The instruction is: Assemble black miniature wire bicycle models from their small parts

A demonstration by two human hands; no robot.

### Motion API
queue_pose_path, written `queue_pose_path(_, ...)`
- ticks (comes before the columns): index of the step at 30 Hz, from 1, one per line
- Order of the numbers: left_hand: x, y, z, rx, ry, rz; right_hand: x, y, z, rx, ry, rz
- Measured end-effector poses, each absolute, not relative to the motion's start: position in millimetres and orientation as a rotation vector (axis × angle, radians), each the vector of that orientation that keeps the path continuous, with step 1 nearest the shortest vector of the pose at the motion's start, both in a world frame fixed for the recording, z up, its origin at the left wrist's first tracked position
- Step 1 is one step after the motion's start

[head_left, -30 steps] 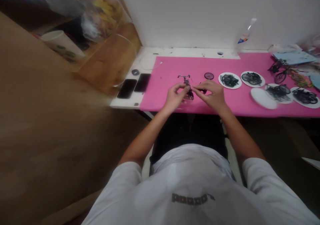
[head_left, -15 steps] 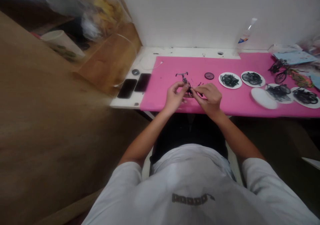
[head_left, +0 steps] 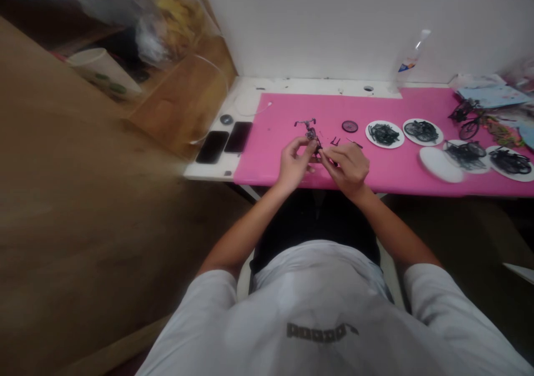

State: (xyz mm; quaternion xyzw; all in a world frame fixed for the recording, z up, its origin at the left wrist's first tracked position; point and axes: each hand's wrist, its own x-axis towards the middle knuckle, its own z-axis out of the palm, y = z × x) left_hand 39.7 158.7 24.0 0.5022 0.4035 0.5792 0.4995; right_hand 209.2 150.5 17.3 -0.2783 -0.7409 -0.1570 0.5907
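Near the front edge of the pink mat (head_left: pixel 287 109), my left hand (head_left: pixel 294 162) is closed on a small dark model bicycle (head_left: pixel 310 130). Its handlebars point up and away from me, and its lower part is hidden by my fingers. My right hand (head_left: pixel 348 167) is pinched at the near end of the model, with thumb and fingertips together. Whatever small part it grips there is too small to make out. A little dark forked part (head_left: pixel 335 141) lies just beyond my right hand. Farther off lies a loose spoked wheel (head_left: pixel 349 126).
To the right stand white plates (head_left: pixel 384 146) of black parts, a white lid-like disc (head_left: pixel 440 164) and a finished-looking model bicycle (head_left: pixel 467 120). Two phones (head_left: pixel 212 148) lie at the left. A clear bottle (head_left: pixel 413 59) stands by the wall, and a wooden box (head_left: pixel 183 98) is beyond the phones.
My left hand and the model have shifted slightly to the right. My right hand has turned and lowered a little, so the forked part beyond it shows more fully.
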Motion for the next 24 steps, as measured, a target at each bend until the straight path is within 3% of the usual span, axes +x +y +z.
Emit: queue_pose_path(24, 39.6, 151.7, 31.7, 1.144, 0.982, 1.197, 213.0, 158.8, 33.4, -0.738, -1.688, -0.004)
